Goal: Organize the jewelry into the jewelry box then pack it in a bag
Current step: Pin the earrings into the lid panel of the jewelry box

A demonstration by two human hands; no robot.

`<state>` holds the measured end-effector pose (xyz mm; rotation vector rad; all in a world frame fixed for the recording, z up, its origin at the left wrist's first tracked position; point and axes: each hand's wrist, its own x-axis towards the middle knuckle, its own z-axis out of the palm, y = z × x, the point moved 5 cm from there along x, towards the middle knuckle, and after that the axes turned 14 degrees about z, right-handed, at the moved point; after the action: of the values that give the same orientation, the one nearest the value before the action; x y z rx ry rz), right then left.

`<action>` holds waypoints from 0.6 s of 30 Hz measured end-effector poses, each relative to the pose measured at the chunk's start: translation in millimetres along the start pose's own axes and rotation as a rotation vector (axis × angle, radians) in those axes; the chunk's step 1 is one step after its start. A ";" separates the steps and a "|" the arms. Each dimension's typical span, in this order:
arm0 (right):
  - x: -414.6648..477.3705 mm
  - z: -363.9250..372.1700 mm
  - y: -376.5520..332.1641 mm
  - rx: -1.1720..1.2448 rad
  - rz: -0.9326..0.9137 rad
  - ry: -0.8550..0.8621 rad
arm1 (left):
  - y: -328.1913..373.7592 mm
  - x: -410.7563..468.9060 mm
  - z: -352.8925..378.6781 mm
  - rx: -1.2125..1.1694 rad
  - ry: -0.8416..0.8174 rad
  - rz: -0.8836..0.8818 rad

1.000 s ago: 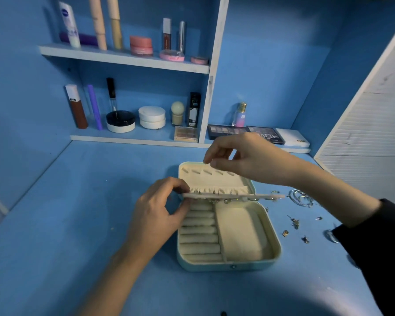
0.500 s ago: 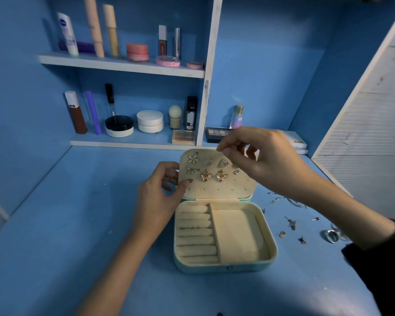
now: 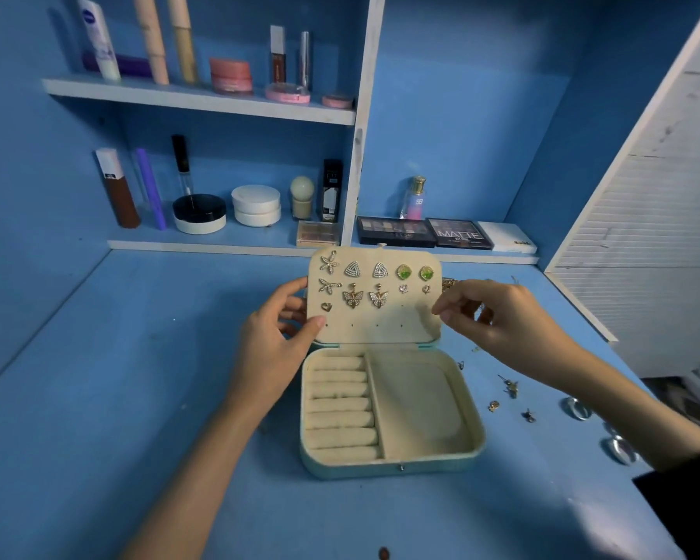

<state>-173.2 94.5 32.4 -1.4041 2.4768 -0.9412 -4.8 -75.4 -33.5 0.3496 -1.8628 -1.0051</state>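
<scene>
The mint jewelry box (image 3: pixel 393 464) lies open on the blue table, its ring rolls (image 3: pixel 340 406) and side compartment bare. Its cream earring panel (image 3: pixel 374 329) stands upright and carries several earrings: stars, triangles, green stones, butterflies, small hearts. My left hand (image 3: pixel 271 349) grips the panel's left edge, thumb on the front and fingers behind. My right hand (image 3: pixel 498 321) is at the panel's right edge, where its curled thumb and forefinger pinch the edge. Loose earrings (image 3: pixel 510 388) and silver rings (image 3: pixel 576 408) lie on the table to the right of the box.
Shelves at the back hold cosmetics: tubes, jars (image 3: pixel 255 204), a perfume bottle (image 3: pixel 415 198) and eyeshadow palettes (image 3: pixel 395 230). A white slatted panel (image 3: pixel 643 236) rises on the right. A small gold item (image 3: pixel 448 282) peeks out behind the earring panel. A dark bead (image 3: pixel 383 553) lies at the table's near edge.
The earring panel swung up from lying flat over the box to standing upright. My right hand moved from its top edge to its right edge. My left hand stayed on the left edge.
</scene>
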 end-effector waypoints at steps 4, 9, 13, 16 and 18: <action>-4.7 -3.3 24.9 -0.110 0.067 -0.071 | -2.0 -0.7 0.8 0.023 -0.019 0.002; -12.0 -10.7 49.3 -0.269 0.132 -0.190 | -2.9 -0.1 0.9 0.034 -0.022 0.002; -16.7 -19.1 59.4 -0.369 0.159 -0.250 | -2.2 -0.9 0.2 0.038 -0.037 0.014; -19.5 -24.9 66.6 -0.414 0.196 -0.286 | -3.7 -1.3 -0.7 0.042 -0.036 0.020; -22.2 -26.9 69.2 -0.428 0.209 -0.322 | -4.7 -1.1 -0.5 0.051 -0.040 0.022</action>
<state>-222.2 150.1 9.5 -1.2403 2.5903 -0.1307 -4.6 -77.9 -37.6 0.3412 -1.9273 -0.9575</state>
